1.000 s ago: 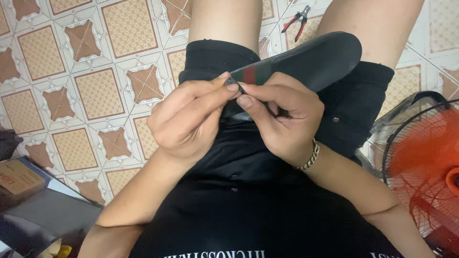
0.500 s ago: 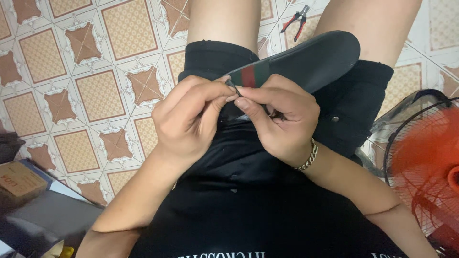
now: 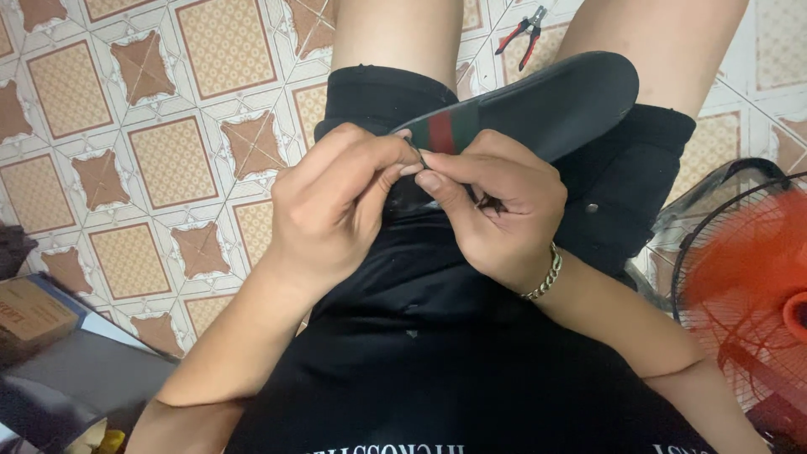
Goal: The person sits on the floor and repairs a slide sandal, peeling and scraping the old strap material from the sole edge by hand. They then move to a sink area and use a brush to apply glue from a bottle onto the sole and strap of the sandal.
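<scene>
A black slide sandal [image 3: 546, 105] lies across the person's lap on the black shorts [image 3: 622, 168], sole side up toward the camera, its strap with a green and red stripe [image 3: 444, 130] at the end nearest the hands. Both hands meet right at that striped strap. The left hand [image 3: 336, 206] comes in from the left of the sandal, knuckles up, wrist bent, its fingers [image 3: 395, 172] curled shut and pinching something at the strap edge; what exactly sits between the tips is too small to tell. The right hand [image 3: 496, 210], with a chain bracelet [image 3: 545, 277] at the wrist, curls in from the other side, thumb and forefinger pressed together against the same spot, tips touching the left hand's.

As for progress, the work on the strap looks to be midway: the hands are engaged at the strap, nothing appears finished or set aside, and no change to the strap can be made out.

Beyond the sandal, on the tiled floor [image 3: 168, 101], lie red-handled pliers [image 3: 521, 35], untouched. Right of the sandal stands an orange fan [image 3: 748, 286]
</scene>
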